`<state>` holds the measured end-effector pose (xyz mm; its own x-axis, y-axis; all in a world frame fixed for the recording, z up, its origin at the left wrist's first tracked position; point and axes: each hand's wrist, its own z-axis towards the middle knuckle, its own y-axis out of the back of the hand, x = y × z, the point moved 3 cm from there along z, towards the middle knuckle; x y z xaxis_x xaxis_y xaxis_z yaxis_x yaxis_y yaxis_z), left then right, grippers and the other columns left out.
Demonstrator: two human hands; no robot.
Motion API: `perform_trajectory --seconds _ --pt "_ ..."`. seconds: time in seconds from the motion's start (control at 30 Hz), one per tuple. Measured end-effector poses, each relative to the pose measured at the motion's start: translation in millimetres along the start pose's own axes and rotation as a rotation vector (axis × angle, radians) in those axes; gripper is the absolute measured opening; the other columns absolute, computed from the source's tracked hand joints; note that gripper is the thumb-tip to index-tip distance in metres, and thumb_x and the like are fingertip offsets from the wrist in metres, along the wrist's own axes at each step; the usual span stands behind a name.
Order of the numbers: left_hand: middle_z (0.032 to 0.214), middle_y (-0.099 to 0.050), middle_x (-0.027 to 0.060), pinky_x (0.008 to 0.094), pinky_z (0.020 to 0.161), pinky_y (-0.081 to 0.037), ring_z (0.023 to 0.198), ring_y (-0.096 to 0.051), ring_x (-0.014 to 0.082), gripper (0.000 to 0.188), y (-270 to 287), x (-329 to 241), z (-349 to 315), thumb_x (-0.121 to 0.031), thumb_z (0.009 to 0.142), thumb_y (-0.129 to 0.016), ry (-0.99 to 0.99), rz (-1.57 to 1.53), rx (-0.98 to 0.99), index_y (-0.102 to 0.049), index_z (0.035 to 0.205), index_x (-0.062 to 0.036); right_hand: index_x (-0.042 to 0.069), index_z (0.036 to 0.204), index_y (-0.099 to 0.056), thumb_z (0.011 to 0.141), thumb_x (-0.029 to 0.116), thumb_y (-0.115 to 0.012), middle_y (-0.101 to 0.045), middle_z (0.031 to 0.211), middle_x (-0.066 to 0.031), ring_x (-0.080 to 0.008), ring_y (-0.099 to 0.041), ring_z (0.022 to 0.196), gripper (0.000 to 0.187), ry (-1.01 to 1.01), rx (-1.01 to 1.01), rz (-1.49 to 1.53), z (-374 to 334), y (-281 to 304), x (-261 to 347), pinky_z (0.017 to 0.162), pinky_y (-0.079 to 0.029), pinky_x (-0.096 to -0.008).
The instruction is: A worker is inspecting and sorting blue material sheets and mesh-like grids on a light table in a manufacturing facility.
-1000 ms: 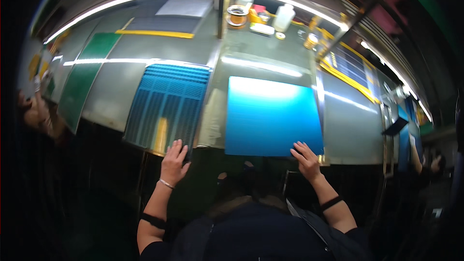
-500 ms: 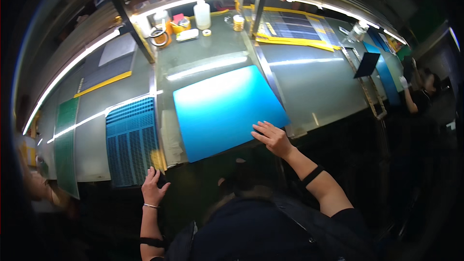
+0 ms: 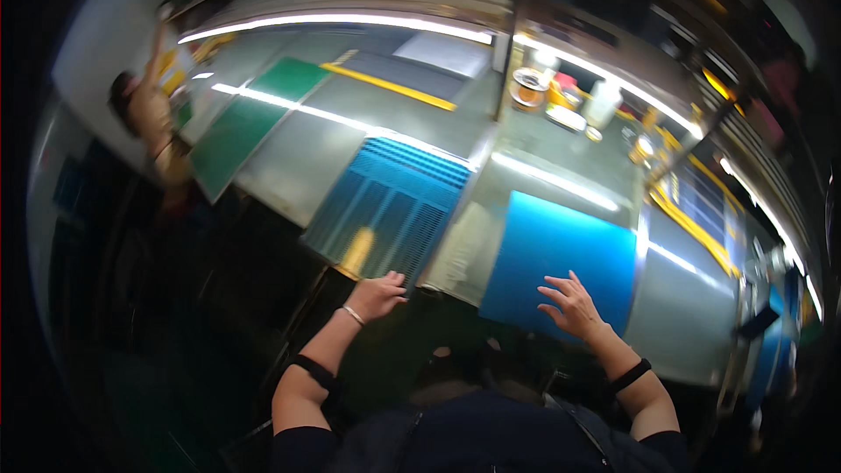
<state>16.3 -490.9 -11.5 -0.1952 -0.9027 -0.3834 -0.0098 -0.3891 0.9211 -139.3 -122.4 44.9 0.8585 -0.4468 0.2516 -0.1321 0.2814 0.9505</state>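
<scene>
On glossy grey workbench point(image 3: 543, 171): blue sheet point(image 3: 561, 263), blue ribbed panel point(image 3: 390, 210). Right hand point(image 3: 574, 305) open, flat on sheet; left hand point(image 3: 377, 295) open at panel's near edge.

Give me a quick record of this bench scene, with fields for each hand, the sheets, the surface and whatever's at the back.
left hand: open, fingers spread, at the near edge of the ribbed blue panel
right hand: open, flat on the plain blue sheet
sheets: the two lie side by side, ribbed one to the left
surface: long grey workbench, light strips reflected on it
further left: green mats
back of bench: tape roll and white bottle
other people: one person at the far left
</scene>
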Motion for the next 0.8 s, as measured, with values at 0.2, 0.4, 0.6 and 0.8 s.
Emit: perform_trajectory --seconds 0.2,0.4,0.6,0.8 --pt "0.112 -0.059 0.0168 0.0386 0.098 -0.044 0.109 -0.056 0.0276 0.012 -38.0 -15.6 -10.6 -0.006 0.076 -0.056 -0.101 0.207 -0.319 -0.057 0.087 -0.0009 0.012 0.123 -0.051 0.079 0.033 -0.067 -0.043 0.133 -0.0142 -0.0310 -0.040 0.124 0.052 0.382 0.259 0.212 169.8 -64.6 28.2 0.105 -0.031 -0.0466" --pt "0.098 -0.059 0.0166 0.0339 0.073 -0.053 0.085 -0.063 0.0285 0.011 -25.0 -7.9 -12.1 -0.008 0.085 -0.050 0.448 -0.348 -0.249 -0.049 0.095 -0.0032 0.016 0.128 -0.050 0.067 0.044 -0.074 -0.035 0.140 -0.0181 -0.0441 -0.027 0.129 0.072 0.531 0.375 0.098 240.2 -86.3 55.8 0.107 -0.023 -0.0516" --pt "0.075 -0.051 0.0117 0.0337 0.060 -0.049 0.072 -0.061 0.0276 0.008 21.3 -0.3 -13.4 -0.002 0.085 -0.052 0.454 -0.254 -0.809 -0.047 0.090 -0.0045 0.017 0.117 -0.060 0.078 0.027 -0.068 -0.043 0.134 -0.0213 -0.0487 -0.033 0.124 0.041 0.552 0.325 0.112 248.7 -118.3 49.9 0.103 -0.029 -0.0523" --pt "0.074 -0.054 0.0077 0.0327 0.061 -0.049 0.069 -0.059 0.0214 0.006 18.7 -73.1 37.9 -0.011 0.080 -0.053 -0.464 0.008 -0.387 -0.052 0.080 -0.0052 0.012 0.093 -0.066 0.083 0.022 -0.059 -0.064 0.088 -0.0189 -0.0387 -0.060 0.084 0.015 0.344 0.478 0.155 272.4 -100.3 40.9 0.073 -0.049 -0.0443"
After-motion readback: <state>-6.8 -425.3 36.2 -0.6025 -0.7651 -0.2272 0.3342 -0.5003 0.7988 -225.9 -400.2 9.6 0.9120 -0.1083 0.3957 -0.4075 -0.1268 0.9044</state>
